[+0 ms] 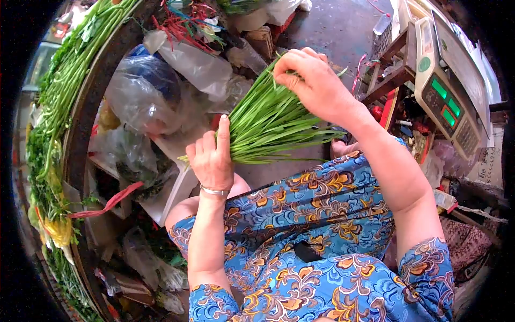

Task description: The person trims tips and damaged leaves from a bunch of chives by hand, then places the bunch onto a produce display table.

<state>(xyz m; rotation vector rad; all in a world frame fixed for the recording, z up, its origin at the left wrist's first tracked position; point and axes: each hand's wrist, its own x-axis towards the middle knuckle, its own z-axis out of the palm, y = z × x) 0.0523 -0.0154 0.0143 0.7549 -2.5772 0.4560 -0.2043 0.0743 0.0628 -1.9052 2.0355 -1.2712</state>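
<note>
A bundle of long, flat green leaves, which look like garlic chives, fans out across my lap. My left hand is closed around its narrow end, index finger stretched along the stems. My right hand hovers over the upper edge of the leaves, fingers curled and thumb close to the index finger. Whatever those fingertips pinch is hidden or too thin to make out. Blades spread loosely to the right, below my right wrist.
A curved shelf on the left bears green vegetables. Clear plastic bags and red ties crowd the space beside it. A digital scale with lit green displays stands at right, above a wooden frame.
</note>
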